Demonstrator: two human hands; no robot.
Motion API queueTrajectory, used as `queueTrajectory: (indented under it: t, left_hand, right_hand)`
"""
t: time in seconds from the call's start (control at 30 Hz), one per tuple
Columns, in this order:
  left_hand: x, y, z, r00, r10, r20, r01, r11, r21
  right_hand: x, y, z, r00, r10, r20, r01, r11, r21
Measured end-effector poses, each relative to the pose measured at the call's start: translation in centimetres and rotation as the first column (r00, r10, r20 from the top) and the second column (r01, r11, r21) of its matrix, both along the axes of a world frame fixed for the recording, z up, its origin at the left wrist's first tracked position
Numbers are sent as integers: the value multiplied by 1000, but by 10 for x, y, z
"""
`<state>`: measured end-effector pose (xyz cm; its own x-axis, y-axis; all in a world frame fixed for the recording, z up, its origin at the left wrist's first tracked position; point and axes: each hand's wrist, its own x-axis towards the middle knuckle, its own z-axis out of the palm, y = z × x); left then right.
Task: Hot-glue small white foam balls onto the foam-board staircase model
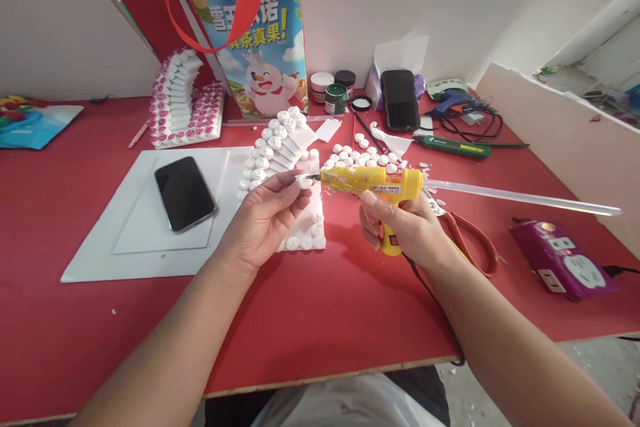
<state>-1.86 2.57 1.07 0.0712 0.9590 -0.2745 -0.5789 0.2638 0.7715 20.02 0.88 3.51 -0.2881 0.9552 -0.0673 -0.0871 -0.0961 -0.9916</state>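
Between the fingertips of my left hand point(270, 210) is a small white rosette point(304, 181). My right hand point(407, 223) grips a yellow glue gun point(360, 181), its dark nozzle touching or very near the rosette. A long clear glue stick point(525, 197) sticks out of the gun's back. Behind and below my left hand stands a white stepped model point(290, 147), with rosettes along its curved edge and on its base; my hand hides part of it. Loose white rosettes point(365, 159) lie in a pile just beyond the gun.
A phone point(185, 193) rests on white boards point(100, 250) at left. Behind are a pink-and-white model point(185, 103), a colourful bag point(260, 33), paint jars point(335, 99) and another phone point(400, 100). Red-handled pliers point(475, 243), a green cutter point(455, 147) and a purple power box point(563, 260) lie right.
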Motion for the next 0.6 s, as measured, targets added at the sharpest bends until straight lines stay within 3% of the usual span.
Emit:
queueTrajectory:
  t: [0.6]
  left_hand:
    - [0, 0, 1, 1000, 25, 6, -25, 1000, -10]
  right_hand:
    - [-3, -2, 5, 999, 22, 33, -23, 999, 30]
